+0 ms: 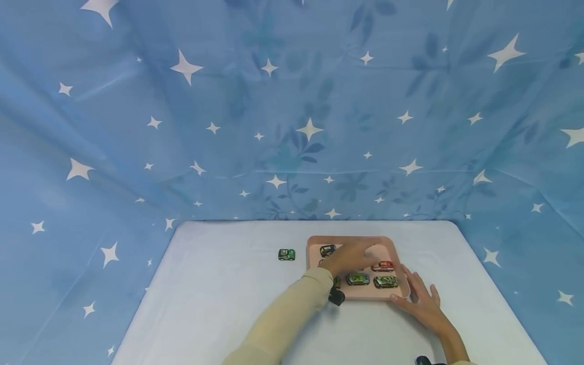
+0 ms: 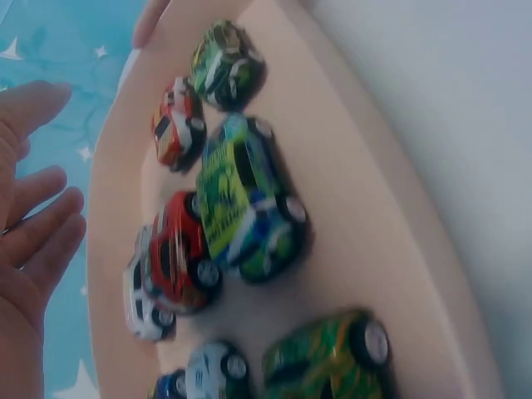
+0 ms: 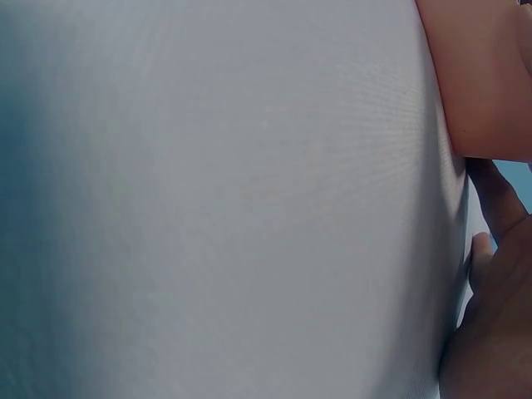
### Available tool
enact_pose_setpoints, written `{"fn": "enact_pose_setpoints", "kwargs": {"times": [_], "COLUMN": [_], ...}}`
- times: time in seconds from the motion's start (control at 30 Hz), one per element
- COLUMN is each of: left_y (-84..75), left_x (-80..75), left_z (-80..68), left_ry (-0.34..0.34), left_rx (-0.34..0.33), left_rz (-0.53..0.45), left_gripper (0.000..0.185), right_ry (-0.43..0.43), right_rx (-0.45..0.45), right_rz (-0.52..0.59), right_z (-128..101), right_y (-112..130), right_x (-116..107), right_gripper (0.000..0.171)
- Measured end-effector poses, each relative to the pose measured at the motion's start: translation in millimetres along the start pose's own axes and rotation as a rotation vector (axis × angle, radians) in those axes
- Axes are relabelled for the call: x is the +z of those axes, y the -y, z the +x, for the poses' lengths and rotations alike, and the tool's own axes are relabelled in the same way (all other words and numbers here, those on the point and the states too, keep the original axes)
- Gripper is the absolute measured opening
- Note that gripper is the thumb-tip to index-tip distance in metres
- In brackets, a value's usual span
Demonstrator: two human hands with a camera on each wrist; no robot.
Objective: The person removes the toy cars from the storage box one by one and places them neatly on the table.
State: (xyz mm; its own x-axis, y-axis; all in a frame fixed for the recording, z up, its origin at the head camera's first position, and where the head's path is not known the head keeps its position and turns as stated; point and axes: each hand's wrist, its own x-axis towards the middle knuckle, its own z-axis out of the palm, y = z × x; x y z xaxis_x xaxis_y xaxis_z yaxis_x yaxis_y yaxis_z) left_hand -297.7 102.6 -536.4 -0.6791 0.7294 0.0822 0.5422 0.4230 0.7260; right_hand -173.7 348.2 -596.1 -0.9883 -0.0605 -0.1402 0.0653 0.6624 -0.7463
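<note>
From the head view I see a pink tray (image 1: 315, 243) on the white bench (image 1: 228, 304), and I take the work to be gathering toy cars onto it. Most of it looks done: several cars already sit on the tray, among them a dark one (image 1: 327, 250) near its far left corner, a red one (image 1: 383, 266) right of the middle, and two green ones (image 1: 358, 279) (image 1: 386, 282) along its near edge. One green car (image 1: 286, 254) is left out on the bench, just left of the tray, so I judge that one as what remains. My left hand (image 1: 349, 257) reaches over the middle of the tray, its grip spread and holding nothing that I can make out. My right hand (image 1: 422, 299) lies flat at the tray's near right corner, fingers straight against the rim.

From the left wrist view, the left hand's fingers (image 2: 33, 241) are straight and apart, hovering beside the tray with nothing in them. The cars stand close together on the tray; a blue-green one (image 2: 241, 199) touches a red one (image 2: 179, 249).

From the right wrist view I get mostly bare bench (image 3: 216, 199), with the tray's corner (image 3: 490, 75) and my right hand's fingers (image 3: 499, 274) resting open beside it.
</note>
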Motion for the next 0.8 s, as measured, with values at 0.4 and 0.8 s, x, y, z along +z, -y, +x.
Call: {"fn": "enact_pose_setpoints", "kwargs": {"times": [0.4,0.8], "left_y": [-5.3,-2.9], "left_x": [15.6,30.5], "left_z": [15.3,27.1], "left_ry": [0.023,0.108], "left_rx": [0.048,-0.092], "left_rz": [0.081,0.242], "left_gripper": [0.050,0.054], "right_ry": [-0.022,-0.012], "right_rx": [-0.033,-0.005], "right_rz": [0.013,-0.014], "right_z": [-3,0], "right_y": [-1,-2], "right_x": [0,1], "right_gripper": [0.101,0.103]}}
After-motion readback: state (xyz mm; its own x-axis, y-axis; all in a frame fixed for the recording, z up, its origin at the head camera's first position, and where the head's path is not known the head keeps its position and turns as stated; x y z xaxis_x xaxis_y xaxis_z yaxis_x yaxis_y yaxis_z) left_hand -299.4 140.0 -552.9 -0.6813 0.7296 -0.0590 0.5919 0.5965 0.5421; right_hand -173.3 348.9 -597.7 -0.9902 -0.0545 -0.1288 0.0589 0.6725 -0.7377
